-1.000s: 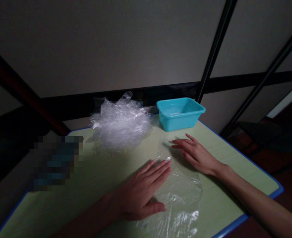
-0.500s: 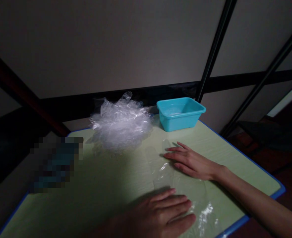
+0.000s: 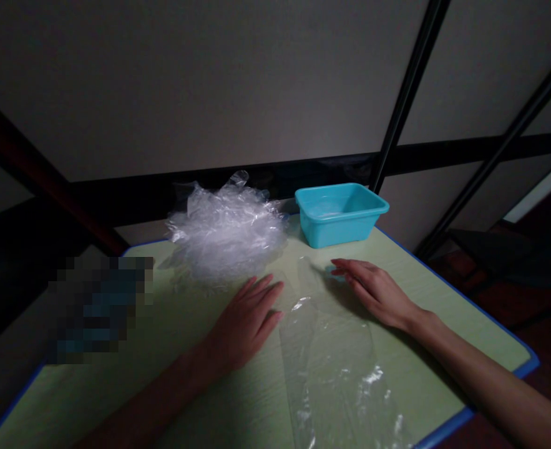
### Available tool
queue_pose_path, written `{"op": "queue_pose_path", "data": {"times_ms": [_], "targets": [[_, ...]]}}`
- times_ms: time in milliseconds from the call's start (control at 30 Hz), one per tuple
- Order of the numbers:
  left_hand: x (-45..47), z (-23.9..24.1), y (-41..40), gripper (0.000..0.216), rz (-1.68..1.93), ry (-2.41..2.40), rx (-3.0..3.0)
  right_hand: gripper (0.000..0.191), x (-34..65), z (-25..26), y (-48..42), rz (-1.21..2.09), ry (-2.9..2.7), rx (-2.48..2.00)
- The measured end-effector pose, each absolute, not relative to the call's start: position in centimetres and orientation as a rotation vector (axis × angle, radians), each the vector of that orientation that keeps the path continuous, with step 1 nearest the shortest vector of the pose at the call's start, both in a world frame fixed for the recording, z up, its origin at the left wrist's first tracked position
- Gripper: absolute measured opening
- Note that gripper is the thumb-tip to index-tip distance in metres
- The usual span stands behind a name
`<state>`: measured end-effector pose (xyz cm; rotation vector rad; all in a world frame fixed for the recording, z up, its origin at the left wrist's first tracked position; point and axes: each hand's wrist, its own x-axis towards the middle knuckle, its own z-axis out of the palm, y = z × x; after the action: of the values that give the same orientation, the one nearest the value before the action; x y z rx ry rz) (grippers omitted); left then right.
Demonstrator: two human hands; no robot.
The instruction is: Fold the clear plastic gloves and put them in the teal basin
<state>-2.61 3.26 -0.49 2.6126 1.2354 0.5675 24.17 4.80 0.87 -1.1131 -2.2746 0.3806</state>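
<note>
A clear plastic bag [image 3: 331,362] lies flat along the green table [image 3: 130,386], running from near the tub toward the front edge. My left hand [image 3: 244,324] rests palm down on the table just left of the bag's far end, fingers stretched out. Palm down as well, my right hand [image 3: 373,290] lies on the bag's far end with its fingers extended and nothing in them.
A heap of crumpled clear plastic bags [image 3: 226,227] sits at the back of the table. To its right stands a turquoise plastic tub [image 3: 341,215]. A blurred patch [image 3: 100,308] covers the table's left side. Dark rails and a wall rise behind the blue-edged table.
My left hand went from the near part of the bag up and left to the table beside the bag's far end. My right hand shifted slightly away along the bag.
</note>
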Motion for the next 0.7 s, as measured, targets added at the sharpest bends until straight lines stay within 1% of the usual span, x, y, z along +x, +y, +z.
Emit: {"op": "queue_pose_path", "data": {"times_ms": [67,133,267,333,433,600,700], "targets": [[-2.6,-0.3,3.2,0.040,0.670,1.227,2.496,0.025,24.0,1.0,4.8,0.564,-2.099,-1.123],[-2.2,0.0,2.8,0.040,0.778,1.134,2.262,0.020,23.8,1.1,4.7,0.861,-1.895,-1.039],[-0.8,0.0,1.9,0.043,0.802,0.671,1.585,0.028,23.1,0.8,4.6,1.582,-1.570,-0.664],[-0.1,-0.5,1.6,0.046,0.766,0.475,1.314,0.031,22.8,0.4,4.6,1.770,-1.500,-0.563],[0.4,-1.4,1.8,0.052,0.719,0.390,1.105,0.034,22.5,-0.2,4.7,1.824,-1.500,-0.580],[0.2,-1.7,2.6,0.061,0.641,0.394,1.028,0.039,22.7,-0.6,4.6,1.686,-1.745,-0.803],[0.2,-1.9,2.9,0.066,0.609,0.393,1.042,0.040,22.8,-0.5,4.4,1.619,-1.813,-0.848]]}}
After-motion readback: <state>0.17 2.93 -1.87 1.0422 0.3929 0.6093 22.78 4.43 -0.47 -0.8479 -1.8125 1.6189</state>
